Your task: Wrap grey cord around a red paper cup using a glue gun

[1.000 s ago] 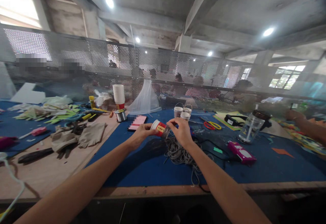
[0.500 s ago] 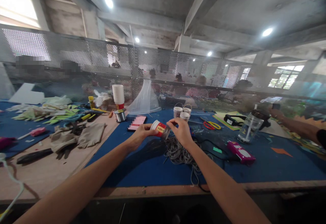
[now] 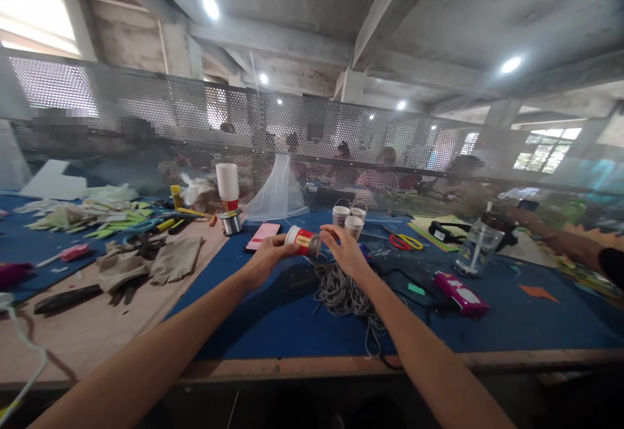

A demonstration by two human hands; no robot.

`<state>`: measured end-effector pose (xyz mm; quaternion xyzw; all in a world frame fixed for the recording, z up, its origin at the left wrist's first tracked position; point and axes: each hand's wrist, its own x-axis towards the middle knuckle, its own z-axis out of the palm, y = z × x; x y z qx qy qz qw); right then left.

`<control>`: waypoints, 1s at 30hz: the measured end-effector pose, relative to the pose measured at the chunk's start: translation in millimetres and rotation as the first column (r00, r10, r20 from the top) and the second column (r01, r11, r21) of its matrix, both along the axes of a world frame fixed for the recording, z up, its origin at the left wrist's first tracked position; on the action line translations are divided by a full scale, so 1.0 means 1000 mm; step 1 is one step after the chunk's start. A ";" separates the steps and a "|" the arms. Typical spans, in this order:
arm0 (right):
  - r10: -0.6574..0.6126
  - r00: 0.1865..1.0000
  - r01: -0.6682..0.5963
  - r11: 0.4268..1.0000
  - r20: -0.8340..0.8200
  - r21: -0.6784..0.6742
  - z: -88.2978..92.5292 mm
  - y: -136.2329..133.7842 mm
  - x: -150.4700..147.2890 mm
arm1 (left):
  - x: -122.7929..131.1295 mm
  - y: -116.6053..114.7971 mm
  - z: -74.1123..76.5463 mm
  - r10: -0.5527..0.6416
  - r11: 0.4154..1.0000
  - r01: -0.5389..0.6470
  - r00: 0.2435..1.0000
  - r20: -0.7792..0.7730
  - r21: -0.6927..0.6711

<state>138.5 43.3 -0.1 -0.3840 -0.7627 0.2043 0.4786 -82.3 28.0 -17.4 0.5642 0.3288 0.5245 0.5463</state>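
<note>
My left hand (image 3: 266,259) grips a red and white paper cup (image 3: 304,241) by its white rim end, tilted on its side. Grey cord is wrapped around the cup's right end. Beside that end is my right hand (image 3: 343,251), its thumb and fingers slightly apart and nothing visible between them. A loose pile of grey cord (image 3: 341,291) lies on the blue mat below my hands. Just behind my right hand stand several small cups with wire handles (image 3: 353,224).
A stack of white cups (image 3: 227,183) stands on a wire spool (image 3: 231,223). Nearby lies a phone (image 3: 263,236). Scissors (image 3: 407,242), a glass bottle (image 3: 478,245) and a magenta box (image 3: 461,294) are on the right. Gloves (image 3: 175,260) lie left. Another person's arm shows at far right.
The cup has turned closer to level and shifted slightly left. My right hand's fingers have moved off its cord-wrapped end and opened a little.
</note>
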 end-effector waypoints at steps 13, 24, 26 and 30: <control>0.061 0.996 -0.062 0.998 0.065 0.010 -0.008 0.001 -0.005 | -0.002 0.004 -0.001 0.036 0.999 -0.035 0.995 0.090 -0.014; 0.013 0.983 -0.040 0.989 0.186 0.143 -0.005 -0.008 -0.006 | -0.004 0.007 -0.004 0.033 0.999 -0.032 0.995 0.096 -0.011; 0.002 0.982 -0.031 0.988 0.190 0.149 -0.004 -0.008 -0.006 | -0.003 0.006 -0.003 0.038 0.999 -0.037 0.995 0.095 -0.015; -0.004 0.981 -0.028 0.986 0.193 0.166 -0.004 -0.009 -0.006 | -0.002 0.002 0.001 0.043 0.999 -0.041 0.995 0.093 -0.024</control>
